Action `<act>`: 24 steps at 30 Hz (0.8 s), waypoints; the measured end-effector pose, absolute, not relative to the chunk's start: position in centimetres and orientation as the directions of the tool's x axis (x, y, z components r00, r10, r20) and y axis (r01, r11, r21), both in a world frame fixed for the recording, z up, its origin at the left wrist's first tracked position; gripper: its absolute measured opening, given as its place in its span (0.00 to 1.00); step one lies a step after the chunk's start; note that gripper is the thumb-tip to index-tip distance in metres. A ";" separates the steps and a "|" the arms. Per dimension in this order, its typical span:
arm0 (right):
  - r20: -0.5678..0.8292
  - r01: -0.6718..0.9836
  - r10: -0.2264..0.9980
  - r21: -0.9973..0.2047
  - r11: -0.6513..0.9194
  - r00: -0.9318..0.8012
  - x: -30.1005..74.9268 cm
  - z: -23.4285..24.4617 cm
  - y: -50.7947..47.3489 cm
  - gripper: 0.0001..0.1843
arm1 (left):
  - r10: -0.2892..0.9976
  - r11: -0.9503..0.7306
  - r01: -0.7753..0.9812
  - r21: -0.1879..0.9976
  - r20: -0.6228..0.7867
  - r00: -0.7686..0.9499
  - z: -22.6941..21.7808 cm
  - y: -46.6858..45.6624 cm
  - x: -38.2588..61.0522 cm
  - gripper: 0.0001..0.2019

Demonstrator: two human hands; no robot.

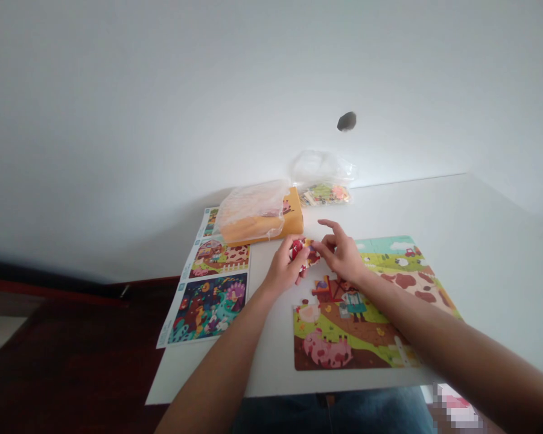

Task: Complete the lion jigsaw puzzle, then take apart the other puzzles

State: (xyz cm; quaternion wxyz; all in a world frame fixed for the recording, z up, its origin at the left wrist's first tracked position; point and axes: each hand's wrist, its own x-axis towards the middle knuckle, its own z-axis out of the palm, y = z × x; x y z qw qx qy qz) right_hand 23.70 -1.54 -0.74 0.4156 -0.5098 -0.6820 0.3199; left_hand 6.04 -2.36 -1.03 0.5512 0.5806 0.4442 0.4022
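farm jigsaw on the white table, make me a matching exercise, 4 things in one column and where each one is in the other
Things:
1. person's left hand
2. person's right hand
3. clear plastic bag of jigsaw pieces
4. long white printed picture sheet

Places:
A. along the left side of the white table
B. gripping a red jigsaw piece
C. at the table's far edge
D. above the partly built farm jigsaw

Pairs: 1-B, 2-D, 3-C, 4-A

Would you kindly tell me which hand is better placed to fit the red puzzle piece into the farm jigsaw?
Probably the left hand: it holds the red puzzle piece and sits beside the gap in the farm jigsaw. The right hand touches the piece too, but hangs over the gap.
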 end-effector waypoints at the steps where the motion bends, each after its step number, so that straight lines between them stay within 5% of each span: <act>1: 0.242 0.516 0.965 -0.816 0.261 -0.104 23.8 -0.5 -1.6 0.24 | 0.962 0.022 0.079 0.997 -0.043 0.270 -1.0 -2.3 6.1 0.21; 5: 0.223 0.811 0.954 -0.508 0.290 -0.202 24.1 0.4 -1.9 0.19 | 0.966 0.140 0.049 0.989 -0.147 0.213 -1.2 -1.6 5.9 0.19; 9: 0.113 0.805 0.870 -0.339 0.488 -0.480 24.5 0.6 -2.0 0.25 | 0.955 0.168 0.093 0.981 -0.185 0.231 -1.6 -1.2 5.8 0.16; 13: 0.106 0.709 0.773 -0.338 0.619 -0.625 24.4 0.6 -2.1 0.24 | 0.951 0.153 0.116 0.981 -0.178 0.254 -1.9 -1.3 5.8 0.13; 19: 0.108 0.761 0.845 -0.386 0.521 -0.523 23.9 0.7 -2.4 0.21 | 0.962 0.135 0.124 0.983 -0.160 0.222 -2.2 -1.2 5.8 0.13; 24: 0.127 0.655 0.758 -0.425 0.624 -0.640 24.0 0.6 -2.3 0.23 | 0.973 0.103 0.143 0.984 -0.130 0.193 -2.2 -1.2 5.8 0.16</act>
